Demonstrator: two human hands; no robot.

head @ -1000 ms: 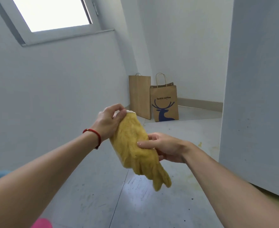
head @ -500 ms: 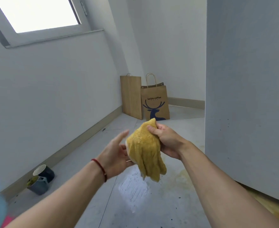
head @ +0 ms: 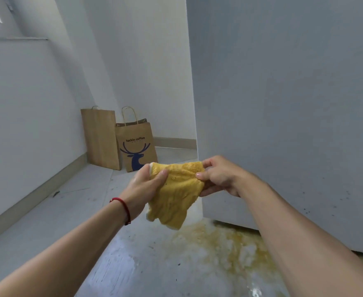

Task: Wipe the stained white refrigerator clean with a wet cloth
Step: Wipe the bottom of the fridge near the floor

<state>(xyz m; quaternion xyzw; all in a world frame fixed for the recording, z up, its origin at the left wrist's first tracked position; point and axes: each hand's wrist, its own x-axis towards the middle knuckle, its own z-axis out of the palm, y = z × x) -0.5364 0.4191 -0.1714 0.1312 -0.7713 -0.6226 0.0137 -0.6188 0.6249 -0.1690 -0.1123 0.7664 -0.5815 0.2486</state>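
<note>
Leaning against the wall at 11 o'clock, two paper bags (head: 120, 140) are seen. At centre, a yellow cloth (head: 176, 194) is gripped by the left hand (head: 144, 189) and right hand (head: 221, 176), fingers clenched on its top edge. The speckled refrigerator (head: 294, 103) stands at 3 o'clock.

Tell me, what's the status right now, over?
Left hand and right hand both gripping yellow cloth, spread between them. White refrigerator at right, dark specks low down, not yet touched. Nothing blocking it.
</note>
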